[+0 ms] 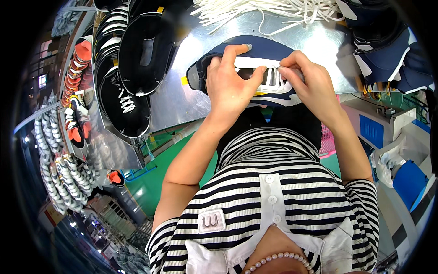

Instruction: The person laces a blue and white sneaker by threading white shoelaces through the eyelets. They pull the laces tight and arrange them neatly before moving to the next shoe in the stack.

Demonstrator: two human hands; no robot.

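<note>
A navy shoe upper (262, 45) with white trim lies on the metal table (182, 91) right in front of me. My left hand (230, 84) grips its tongue side, fingers curled over the lacing area. My right hand (308, 80) pinches the white lace (273, 80) threaded through the eyelets. Both hands touch the upper, close together over the laces.
A pile of loose white laces (269, 11) lies at the table's far edge. Black shoe uppers (137, 59) are stacked at left, more navy uppers (388, 55) at right. Racks of orange and striped shoes (75, 82) stand far left. A green floor shows below.
</note>
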